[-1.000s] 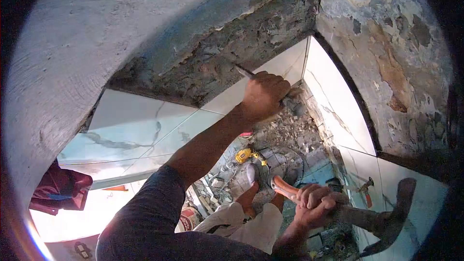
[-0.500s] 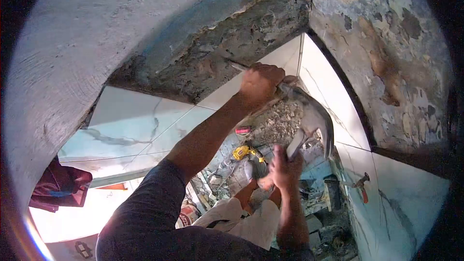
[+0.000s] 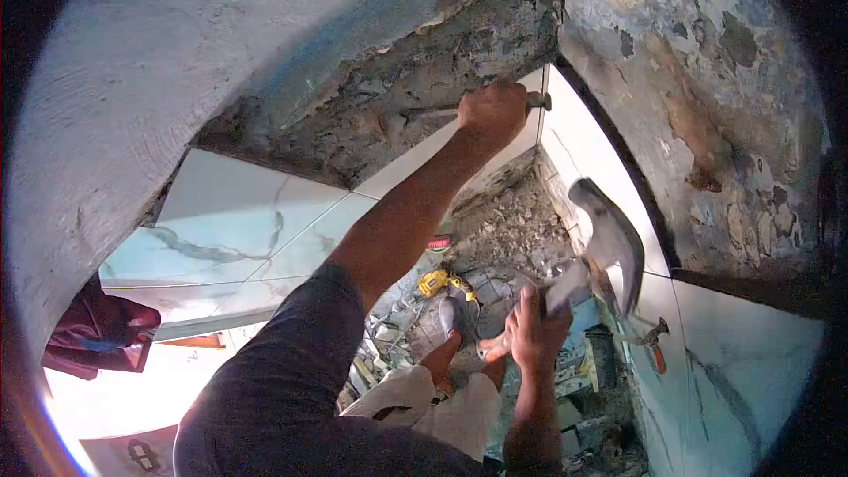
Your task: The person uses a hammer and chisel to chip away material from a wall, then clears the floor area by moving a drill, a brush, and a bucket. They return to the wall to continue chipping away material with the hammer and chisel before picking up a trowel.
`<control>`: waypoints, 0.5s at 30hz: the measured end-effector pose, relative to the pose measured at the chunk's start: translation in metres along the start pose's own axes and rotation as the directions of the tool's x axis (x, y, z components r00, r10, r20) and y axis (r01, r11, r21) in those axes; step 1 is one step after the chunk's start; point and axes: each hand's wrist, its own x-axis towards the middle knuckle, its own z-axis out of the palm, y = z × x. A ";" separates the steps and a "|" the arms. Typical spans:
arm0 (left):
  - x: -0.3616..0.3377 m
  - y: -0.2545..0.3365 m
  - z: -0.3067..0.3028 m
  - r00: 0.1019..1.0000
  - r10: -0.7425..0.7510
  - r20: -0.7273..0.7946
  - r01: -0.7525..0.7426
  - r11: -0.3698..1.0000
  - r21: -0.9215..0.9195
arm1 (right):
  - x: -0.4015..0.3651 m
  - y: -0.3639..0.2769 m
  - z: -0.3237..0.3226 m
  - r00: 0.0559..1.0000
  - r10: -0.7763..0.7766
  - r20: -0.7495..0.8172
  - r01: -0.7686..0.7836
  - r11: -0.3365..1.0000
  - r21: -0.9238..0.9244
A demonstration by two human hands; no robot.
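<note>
Where half a second ago the head of the claw hammer (image 3: 621, 243) was right up by the left hand (image 3: 493, 113), it has now swung away to the lower right, slightly blurred, in front of the white tile (image 3: 586, 155) on the right-hand wall. The left hand has also shifted up toward the corner, and the steel chisel (image 3: 435, 112) lies flatter, its striking end showing just beyond the fist. I read this as a moment between contacts in chipping the rough mortar band (image 3: 331, 143), not a blow landing. The chisel runs through the left hand, wrapped firmly around its shank; the tip points left at the mortar, though whether it touches I cannot tell. Well below and apart from the left, the right hand (image 3: 536, 329) grips the hammer's handle, the head standing up and to its right. Marble-veined wall tiles (image 3: 243, 212) border the mortar underneath, and a yellow power tool (image 3: 433, 283) lies on the floor near the rubble (image 3: 517, 228).
</note>
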 end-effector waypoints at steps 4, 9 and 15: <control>-0.052 0.019 -0.041 0.956 0.242 0.166 -0.223 0.967 -0.126 | -0.011 0.012 -0.024 0.990 -0.101 0.103 0.100 0.995 0.006; -0.092 -0.007 -0.027 0.905 0.424 -0.043 -0.424 0.886 -0.185 | -0.025 0.000 -0.018 0.977 -0.189 0.099 0.178 0.978 0.110; -0.092 -0.041 -0.024 0.946 0.186 -0.265 -0.242 0.949 -0.200 | -0.030 0.011 -0.016 0.960 -0.264 0.095 0.249 0.957 0.149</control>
